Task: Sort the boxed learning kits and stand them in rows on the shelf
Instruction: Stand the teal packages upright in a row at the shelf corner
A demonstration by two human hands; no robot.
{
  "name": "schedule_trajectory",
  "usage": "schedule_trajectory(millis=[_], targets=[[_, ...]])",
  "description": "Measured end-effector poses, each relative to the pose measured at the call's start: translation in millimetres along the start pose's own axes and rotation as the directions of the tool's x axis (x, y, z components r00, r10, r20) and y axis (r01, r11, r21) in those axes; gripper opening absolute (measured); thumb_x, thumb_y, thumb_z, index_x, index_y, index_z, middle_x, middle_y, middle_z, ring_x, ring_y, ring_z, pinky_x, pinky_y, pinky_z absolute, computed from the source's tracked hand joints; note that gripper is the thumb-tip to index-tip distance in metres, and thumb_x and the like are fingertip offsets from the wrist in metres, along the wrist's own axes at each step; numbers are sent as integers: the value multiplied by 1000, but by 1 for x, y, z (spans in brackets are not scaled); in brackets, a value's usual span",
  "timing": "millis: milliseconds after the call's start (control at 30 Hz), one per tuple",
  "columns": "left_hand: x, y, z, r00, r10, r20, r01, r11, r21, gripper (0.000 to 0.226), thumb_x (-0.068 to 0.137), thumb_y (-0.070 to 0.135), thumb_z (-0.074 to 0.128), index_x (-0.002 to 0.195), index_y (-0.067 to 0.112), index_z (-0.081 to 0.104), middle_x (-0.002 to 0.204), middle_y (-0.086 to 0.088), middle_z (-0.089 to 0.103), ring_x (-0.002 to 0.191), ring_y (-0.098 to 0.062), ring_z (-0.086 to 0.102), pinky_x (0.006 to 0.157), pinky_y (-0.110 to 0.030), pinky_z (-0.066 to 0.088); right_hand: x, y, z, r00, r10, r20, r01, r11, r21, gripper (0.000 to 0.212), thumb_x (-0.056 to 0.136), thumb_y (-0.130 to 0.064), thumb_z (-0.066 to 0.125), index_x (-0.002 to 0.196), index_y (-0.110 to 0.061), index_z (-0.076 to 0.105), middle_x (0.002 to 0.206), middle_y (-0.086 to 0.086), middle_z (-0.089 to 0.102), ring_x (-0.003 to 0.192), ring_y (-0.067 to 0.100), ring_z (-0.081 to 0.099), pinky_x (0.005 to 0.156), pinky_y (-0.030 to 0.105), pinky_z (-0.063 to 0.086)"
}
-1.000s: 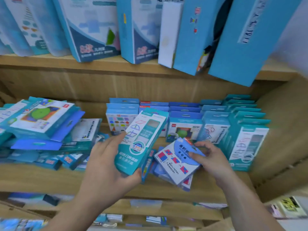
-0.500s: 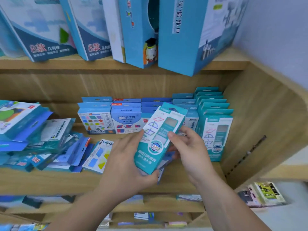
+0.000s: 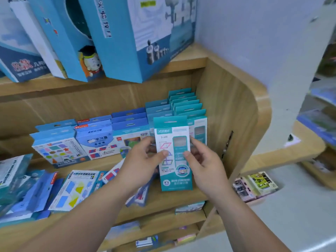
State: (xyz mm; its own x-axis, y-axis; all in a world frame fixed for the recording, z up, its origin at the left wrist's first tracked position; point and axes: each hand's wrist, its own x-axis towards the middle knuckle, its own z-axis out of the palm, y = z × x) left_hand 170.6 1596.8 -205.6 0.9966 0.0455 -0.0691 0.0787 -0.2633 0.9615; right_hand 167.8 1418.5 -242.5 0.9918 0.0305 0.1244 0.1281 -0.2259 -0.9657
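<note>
Head view: an upright teal-and-white cardboard kit box [image 3: 175, 160] is pinched by the left hand [image 3: 140, 164] and the right hand [image 3: 203, 164]; the fingers behind it are hidden.

A teal-and-white kit [image 3: 173, 157] stands upright with its printed front facing out, pinched at its side edges by the left hand [image 3: 140, 164] and the right hand [image 3: 203, 164], at the near end of the teal row [image 3: 187, 106] against the right wall of the wooden shelf [image 3: 172, 199]. Whether its bottom edge touches the board is hard to tell. To the left, four more rows stand upright, front to back: a pale blue row [image 3: 158, 108], a deeper blue row [image 3: 129, 120], a red-tagged row [image 3: 96, 140], and a row printed with coloured shapes [image 3: 56, 148]. Nearer and further left, loose kits [image 3: 72, 188] lie flat and overlapping in a heap.
</note>
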Motion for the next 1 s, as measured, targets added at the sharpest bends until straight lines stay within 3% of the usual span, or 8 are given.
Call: schedule_trajectory(millis=[133,267,367,467,567,833,1000], targets=[[12,-6,28,1000,18,4,-17,998,-54,20,93,12,67,101,31,65,96,-5,69,86,-21,73,72,-50,62,-10,17,-10,984,-85,-160,48,975,-219,47,98,-23,60,142,-35,49,126,-14,60,113,4,61,94,37,57],[24,-13,50,999,32,-7,-33,994,-108,19,93,10,67,102,26,67,100,-19,63,83,-30,74,68,-45,62,-25,26,-12,982,-135,-129,79,926,-369,55,98,-24,58,150,-25,40,151,-10,40,133,7,45,111,27,42],[29,-20,67,998,34,-62,-42,989,-143,16,91,9,68,97,24,67,98,-21,61,85,-34,72,65,-40,62,-31,31,-11,990,-134,-51,95,883,-460,57,99,-23,55,153,-22,35,160,-10,26,141,3,31,114,18,30],[33,-28,77,988,30,-154,-51,989,-138,27,87,12,74,105,27,60,94,-15,62,83,-30,71,65,-46,62,-33,40,-11,995,-98,-10,81,876,-475,57,100,-27,52,154,-24,35,163,-12,22,142,7,34,115,31,39],[38,-32,78,968,67,-243,-78,996,-33,31,83,18,79,103,28,57,87,-6,66,74,-13,68,66,-46,61,-33,47,-12,997,-78,-4,66,874,-482,58,100,-28,52,154,-26,34,164,-12,18,143,9,34,112,35,44],[40,-30,81,977,76,-199,-91,994,-67,21,87,12,73,100,18,58,86,-9,65,76,-19,67,63,-50,61,-29,52,-11,997,-75,0,66,876,-477,57,97,-27,55,152,-24,39,165,-8,16,144,12,31,112,39,43],[34,-34,65,991,75,-109,-78,996,-30,23,89,18,72,105,27,58,94,-5,68,85,-17,68,79,-49,59,-27,43,-8,990,-125,-68,84,901,-426,48,96,-28,54,144,-21,50,156,-6,33,138,2,32,112,35,43]])
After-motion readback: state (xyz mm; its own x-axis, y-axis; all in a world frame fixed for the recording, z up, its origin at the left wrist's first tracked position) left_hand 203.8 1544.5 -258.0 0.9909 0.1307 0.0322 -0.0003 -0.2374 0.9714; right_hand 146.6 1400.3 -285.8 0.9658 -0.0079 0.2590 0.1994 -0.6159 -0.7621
